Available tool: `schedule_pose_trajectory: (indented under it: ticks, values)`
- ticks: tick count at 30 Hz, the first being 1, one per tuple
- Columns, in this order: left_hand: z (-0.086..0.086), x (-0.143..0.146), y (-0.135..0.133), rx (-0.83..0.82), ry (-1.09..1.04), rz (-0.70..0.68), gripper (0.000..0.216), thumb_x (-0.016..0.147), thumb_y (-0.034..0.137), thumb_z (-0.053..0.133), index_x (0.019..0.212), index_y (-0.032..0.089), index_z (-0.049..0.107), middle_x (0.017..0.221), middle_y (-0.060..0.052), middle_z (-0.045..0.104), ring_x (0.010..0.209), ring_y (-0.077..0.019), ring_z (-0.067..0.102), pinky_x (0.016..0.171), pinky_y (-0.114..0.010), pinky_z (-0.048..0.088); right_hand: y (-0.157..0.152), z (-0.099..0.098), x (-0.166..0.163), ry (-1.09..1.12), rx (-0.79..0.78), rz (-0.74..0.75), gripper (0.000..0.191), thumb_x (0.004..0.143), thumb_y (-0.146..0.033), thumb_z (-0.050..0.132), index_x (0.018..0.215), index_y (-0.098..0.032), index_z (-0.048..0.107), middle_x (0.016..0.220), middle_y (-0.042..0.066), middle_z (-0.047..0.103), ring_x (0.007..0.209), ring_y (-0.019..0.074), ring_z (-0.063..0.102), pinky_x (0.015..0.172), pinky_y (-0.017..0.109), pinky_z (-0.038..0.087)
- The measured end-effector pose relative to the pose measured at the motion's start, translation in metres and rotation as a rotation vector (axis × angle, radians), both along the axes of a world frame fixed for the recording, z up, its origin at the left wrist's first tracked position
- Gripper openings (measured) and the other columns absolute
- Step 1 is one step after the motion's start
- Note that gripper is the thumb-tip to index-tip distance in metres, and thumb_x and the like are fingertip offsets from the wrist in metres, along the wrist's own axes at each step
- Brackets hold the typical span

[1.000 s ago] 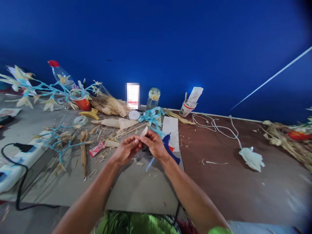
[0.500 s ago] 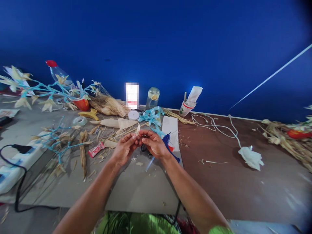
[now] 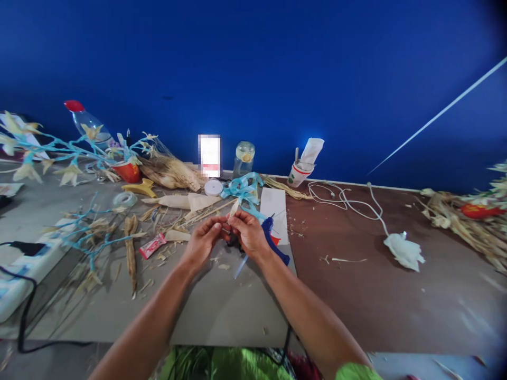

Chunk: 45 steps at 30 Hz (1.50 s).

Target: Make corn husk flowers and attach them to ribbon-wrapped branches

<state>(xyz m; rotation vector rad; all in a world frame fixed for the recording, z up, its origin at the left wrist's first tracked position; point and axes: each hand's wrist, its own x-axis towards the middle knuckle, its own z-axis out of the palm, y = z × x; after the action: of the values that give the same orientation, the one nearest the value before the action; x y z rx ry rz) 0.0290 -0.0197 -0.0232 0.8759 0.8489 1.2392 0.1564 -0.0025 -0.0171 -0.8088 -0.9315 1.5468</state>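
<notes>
Head view. Both hands met above the grey left section of the tabletop point(image 3: 233, 322), about midway between its near and far edges. The right hand point(image 3: 250, 232) pinched a pale husk petal point(image 3: 233, 208) between thumb and forefinger, its tip pointing up toward the far edge. The left hand point(image 3: 203, 240) was just beside it, fingers curled and thumb drawn in against them; whether these gripped anything could not be told.

Partly hidden by the right hand, a blue glue gun point(image 3: 279, 249) lay near the seam with the brown right section, overlapping a white sheet point(image 3: 272, 199). A translucent stick point(image 3: 240, 267) lay on the near side of that hand. Beyond the hands were a loose light-blue ribbon point(image 3: 243, 186) and a white spool point(image 3: 214, 187). Along the far edge stood a glass jar point(image 3: 243, 164) and a tilted paper cup point(image 3: 297, 177).

Toward the left edge, light-blue wrapped branches point(image 3: 79, 146) with husk flowers rose from a red cup point(image 3: 127, 172), above a tape roll point(image 3: 124, 199) and a red-and-white packet point(image 3: 153, 246). A power strip point(image 3: 35, 269) occupied the near left corner; a crumpled white tissue point(image 3: 404, 251) lay on the brown section, toward the right edge.
</notes>
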Motion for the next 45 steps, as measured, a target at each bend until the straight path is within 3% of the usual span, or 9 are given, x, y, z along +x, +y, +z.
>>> schedule_pose_trajectory:
  ticks: [2,5,11,16,22,27,31,40,45]
  values:
    - [0.002,-0.003,0.002,-0.014,-0.004,0.114,0.025,0.070,0.028,0.070,0.091,0.016,0.062,0.082,-0.001,0.063,0.064,-0.0104,0.059,0.065,-0.025,0.046,0.002,-0.002,0.001,0.006,0.012,-0.048,0.016,0.064,-0.029,0.069,0.063,-0.017,0.058,0.055,-0.005,0.051,0.046,0.0050,0.036,0.046,0.020,0.028]
    - [0.003,-0.006,0.005,-0.031,-0.027,0.233,0.016,0.069,0.023,0.069,0.081,0.016,0.060,0.070,0.003,0.058,0.058,-0.0067,0.053,0.059,-0.020,0.043,0.004,-0.004,0.000,0.014,0.008,-0.035,0.017,0.062,-0.028,0.070,0.061,-0.017,0.057,0.055,-0.006,0.048,0.047,0.0052,0.035,0.047,0.021,0.027]
    - [0.002,-0.002,0.001,-0.013,0.005,0.151,0.015,0.077,0.031,0.063,0.078,0.017,0.056,0.048,0.008,0.042,0.042,-0.0050,0.035,0.053,-0.020,0.039,0.003,-0.006,-0.002,0.042,-0.014,-0.003,0.018,0.062,-0.028,0.072,0.062,-0.017,0.057,0.055,-0.006,0.048,0.047,0.0050,0.036,0.048,0.020,0.026]
    - [0.006,-0.001,-0.001,0.005,-0.022,0.162,0.020,0.080,0.035,0.058,0.071,0.018,0.054,0.043,0.008,0.035,0.043,-0.0068,0.033,0.056,-0.022,0.040,0.001,-0.003,-0.004,0.071,-0.049,0.015,0.022,0.059,-0.029,0.074,0.060,-0.017,0.055,0.061,-0.005,0.051,0.046,0.0042,0.036,0.047,0.020,0.025]
    - [0.005,-0.002,0.001,0.005,0.034,0.183,0.030,0.083,0.040,0.052,0.064,0.018,0.051,0.045,0.006,0.039,0.046,-0.0078,0.037,0.058,-0.023,0.041,0.001,-0.004,-0.005,0.070,-0.068,0.023,0.025,0.058,-0.032,0.075,0.061,-0.018,0.054,0.059,-0.006,0.050,0.047,0.0048,0.036,0.046,0.020,0.026]
    - [-0.002,-0.004,0.003,0.011,0.028,0.155,0.014,0.074,0.028,0.064,0.078,0.018,0.056,0.065,0.003,0.056,0.055,-0.0068,0.047,0.059,-0.021,0.041,0.000,-0.005,-0.005,0.068,-0.055,0.035,0.024,0.059,-0.032,0.075,0.061,-0.018,0.056,0.058,-0.005,0.051,0.047,0.0046,0.036,0.046,0.020,0.027]
    - [-0.004,-0.005,0.004,0.035,0.012,0.133,0.012,0.068,0.020,0.068,0.075,0.017,0.058,0.076,0.001,0.059,0.060,-0.0069,0.052,0.059,-0.021,0.041,0.000,-0.003,-0.004,0.068,-0.070,0.032,0.025,0.058,-0.032,0.075,0.061,-0.018,0.056,0.059,-0.005,0.053,0.047,0.0049,0.036,0.046,0.020,0.027]
    - [-0.007,-0.006,0.004,0.021,0.113,0.198,0.025,0.077,0.041,0.062,0.072,0.017,0.058,0.055,0.003,0.051,0.050,-0.0073,0.044,0.051,-0.020,0.038,-0.001,-0.006,-0.007,0.108,-0.083,0.052,0.025,0.058,-0.032,0.076,0.062,-0.017,0.057,0.058,-0.005,0.051,0.046,0.0045,0.036,0.046,0.020,0.026]
    - [-0.013,-0.003,0.002,0.102,0.163,0.212,0.042,0.075,0.058,0.055,0.074,0.017,0.062,0.060,-0.001,0.056,0.057,-0.0131,0.051,0.053,-0.025,0.041,-0.001,-0.012,-0.010,0.083,-0.094,0.098,0.025,0.061,-0.037,0.073,0.064,-0.017,0.058,0.054,-0.005,0.049,0.046,0.0057,0.037,0.046,0.021,0.025]
